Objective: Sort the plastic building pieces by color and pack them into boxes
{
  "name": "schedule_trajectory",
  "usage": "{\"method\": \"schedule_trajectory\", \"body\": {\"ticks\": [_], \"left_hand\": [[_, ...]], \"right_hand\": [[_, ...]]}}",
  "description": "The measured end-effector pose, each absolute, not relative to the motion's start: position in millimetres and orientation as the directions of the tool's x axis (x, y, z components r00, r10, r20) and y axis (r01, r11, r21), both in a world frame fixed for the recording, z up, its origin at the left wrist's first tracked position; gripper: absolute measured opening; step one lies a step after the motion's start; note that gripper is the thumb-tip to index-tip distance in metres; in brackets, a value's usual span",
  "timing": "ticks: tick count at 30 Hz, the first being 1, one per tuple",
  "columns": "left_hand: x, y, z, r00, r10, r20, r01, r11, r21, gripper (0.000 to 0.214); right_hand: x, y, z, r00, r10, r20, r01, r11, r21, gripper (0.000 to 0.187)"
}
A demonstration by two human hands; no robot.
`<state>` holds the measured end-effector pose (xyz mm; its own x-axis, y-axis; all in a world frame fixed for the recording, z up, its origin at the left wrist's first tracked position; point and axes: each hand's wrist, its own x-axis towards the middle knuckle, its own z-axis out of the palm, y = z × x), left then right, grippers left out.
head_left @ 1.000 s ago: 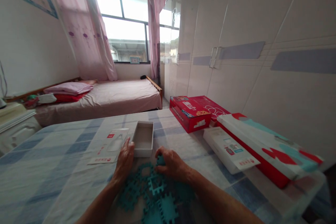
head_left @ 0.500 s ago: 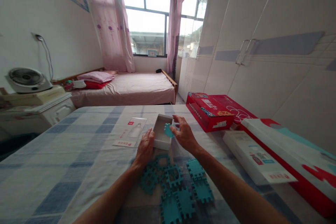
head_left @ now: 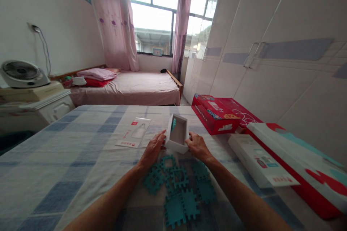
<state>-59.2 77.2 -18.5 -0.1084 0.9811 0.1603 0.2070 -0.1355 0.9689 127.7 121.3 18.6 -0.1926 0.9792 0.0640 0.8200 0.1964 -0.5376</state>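
A small white open box [head_left: 176, 146] stands over the tablecloth, between my two hands. My left hand [head_left: 153, 148] grips its near left side, with the fingers along the wall. At the near right corner my right hand [head_left: 199, 146] has its fingers closed on the box edge. Inside the box, a teal notched foam-like piece [head_left: 174, 124] leans against the left wall. Nearer to me lie several teal interlocking pieces: flat squares [head_left: 175, 209], a frame-shaped one [head_left: 168, 161] and a pierced one [head_left: 154, 178]. More squares [head_left: 205, 189] sit beside my right forearm.
A white flat lid or card with a bottle picture [head_left: 134, 132] lies left of the box. Red boxes [head_left: 214, 115], a white box [head_left: 260, 160] and a large red-and-white package [head_left: 303, 158] line the right side of the checked tablecloth [head_left: 81, 151].
My right hand has let go of the teal piece, which now rests inside the box, and has moved down to the box's near right corner. The box has shifted right and turned slightly.
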Motion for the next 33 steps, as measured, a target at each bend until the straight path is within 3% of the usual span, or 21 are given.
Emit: {"method": "schedule_trajectory", "body": {"ticks": [4,7,10,13,16,20,22,25,31,33], "left_hand": [[-64,80,-23,-0.191,0.9,0.391,0.563,-0.226,0.795,0.046],[-65,77,-25,-0.061,0.885,0.462,0.796,-0.236,0.558,0.034],[-62,73,-26,0.138,0.895,0.423,0.811,-0.347,0.47,0.033],[-59,70,-24,0.197,0.887,0.417,0.783,-0.398,0.478,0.031],[-59,69,-22,0.153,0.897,0.415,0.783,-0.366,0.503,0.028],[-59,67,-21,0.128,0.913,0.388,0.757,-0.343,0.557,0.032],[-60,66,-21,0.114,0.917,0.383,0.741,-0.336,0.582,0.034],[-61,65,-21,0.092,0.919,0.383,0.718,-0.328,0.613,0.035],[-64,67,-22,0.077,0.922,0.379,0.704,-0.319,0.634,0.036],[-64,67,-21,0.08,0.922,0.38,0.7,-0.323,0.637,0.036]], "right_hand": [[164,135,31,-0.135,0.986,0.102,0.872,0.167,-0.46,0.041],[192,140,36,-0.137,0.984,0.114,0.919,0.169,-0.355,0.044],[211,124,36,-0.155,0.957,0.245,0.936,0.221,-0.272,0.043],[219,86,33,-0.23,0.902,0.365,0.892,0.346,-0.291,0.044],[222,44,26,-0.436,0.877,0.201,0.784,0.48,-0.395,0.048],[222,21,13,-0.592,0.804,-0.051,0.758,0.535,-0.373,0.091],[220,23,10,-0.597,0.792,-0.129,0.775,0.528,-0.347,0.1],[216,27,13,-0.59,0.795,-0.139,0.786,0.525,-0.327,0.092],[211,25,22,-0.673,0.737,0.062,0.703,0.664,-0.256,0.046],[209,27,21,-0.676,0.73,0.099,0.691,0.676,-0.256,0.039]]}}
